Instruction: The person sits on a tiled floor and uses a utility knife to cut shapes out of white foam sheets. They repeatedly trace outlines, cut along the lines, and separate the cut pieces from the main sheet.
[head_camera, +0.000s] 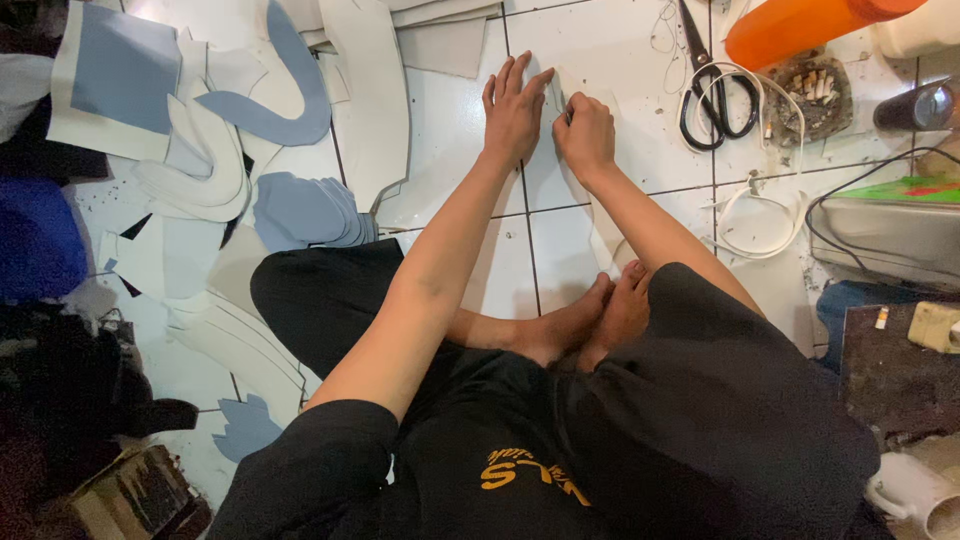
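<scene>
- Cut blue and white pieces (290, 205) are piled on the floor at the left
- A pale sheet (580, 190) is pinned flat on the white floor tiles (450, 120) by the left hand (513, 105), fingers spread
- The right hand (585, 135) is curled on the sheet, fingers pinching something small that cannot be made out
- Black scissors (712, 90) and an ashtray (808, 95) lie at the right, clear of both hands

Under the fingers (515, 85) a white sheet (575, 165) is lying on the white tiled floor (450, 120), almost the same colour. Right of the fingers, scissors (712, 95) are showing black handles, and beyond them an orange bottle (800, 25) is glowing. Left of the fingers, grey-blue cut shapes (300, 210) are lying among cream-white pieces (200, 175).
</scene>
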